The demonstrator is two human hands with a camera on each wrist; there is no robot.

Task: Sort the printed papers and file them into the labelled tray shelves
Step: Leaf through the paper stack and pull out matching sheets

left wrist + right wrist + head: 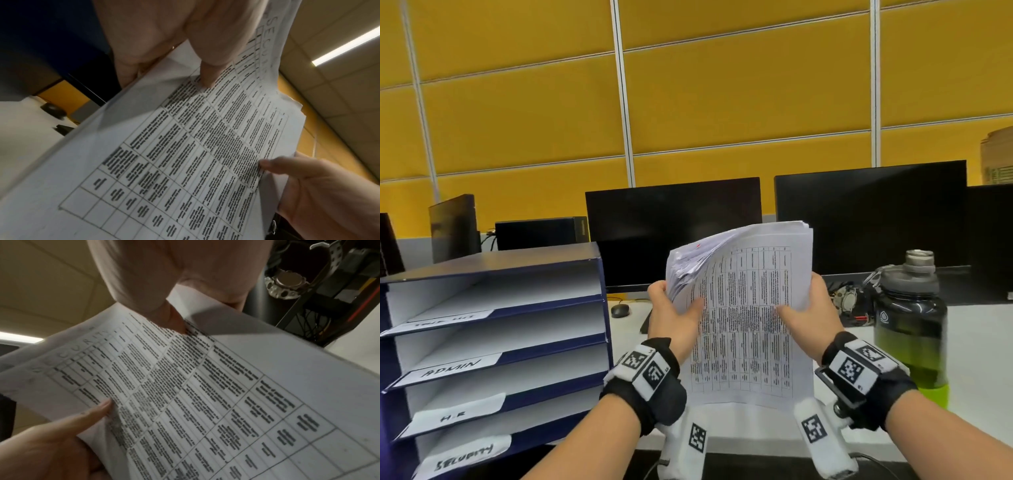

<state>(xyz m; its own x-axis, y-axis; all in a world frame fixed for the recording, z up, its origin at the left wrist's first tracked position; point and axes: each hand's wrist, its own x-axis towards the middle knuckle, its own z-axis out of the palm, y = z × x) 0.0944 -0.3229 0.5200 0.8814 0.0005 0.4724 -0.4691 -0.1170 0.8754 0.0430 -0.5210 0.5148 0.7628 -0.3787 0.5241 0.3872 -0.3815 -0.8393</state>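
A stack of printed papers (746, 325) stands upright in front of me, a table of text on the facing sheet. My left hand (677, 308) grips its left edge, thumb on the front, and the upper left corners curl back. My right hand (804, 306) grips the right edge, thumb on the front. In the left wrist view the sheet (185, 154) shows faint handwritten letters "SECU" at its top. In the right wrist view the same sheet (205, 394) shows "SECURITY". The blue tray shelves (604, 308) stand at the left, with labels ADMIN (453, 368), H.R (453, 416) and SECURITY (465, 459); the top label (448, 320) is unreadable.
A dark water bottle (909, 325) with green liquid stands on the white desk (976, 342) close to my right wrist. Two dark monitors (674, 233) (869, 219) stand behind the papers. A mouse (620, 310) lies under the left monitor.
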